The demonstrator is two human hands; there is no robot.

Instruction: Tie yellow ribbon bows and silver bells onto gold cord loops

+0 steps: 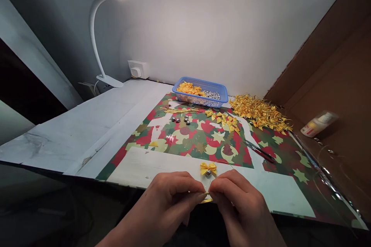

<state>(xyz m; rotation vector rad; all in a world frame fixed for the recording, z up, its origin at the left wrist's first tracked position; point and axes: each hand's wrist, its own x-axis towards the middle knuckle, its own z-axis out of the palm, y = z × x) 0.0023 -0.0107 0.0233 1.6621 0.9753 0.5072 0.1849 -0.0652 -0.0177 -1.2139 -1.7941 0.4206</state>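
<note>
My left hand (176,197) and my right hand (240,197) meet at the table's near edge, thumbs and forefingers pinched close together. Between the fingertips runs a thin golden cord (206,200), gripped from both sides; part of it is hidden by the fingers. Just beyond them lies a yellow ribbon bow (205,167) with a silver jingle bell (208,173) at its centre. A fine strand loops from near the bow over toward my right hand. I cannot make out whether the cord joins the bow.
A blue basket (199,81) holds yellow bows and silver bells at the back. Loose bows (228,121), a bow heap (257,112), golden cords (181,110), several bells (177,120) and tweezers-like black tool (259,150) lie around. A bottle (319,123) and lamp (94,27) flank the table.
</note>
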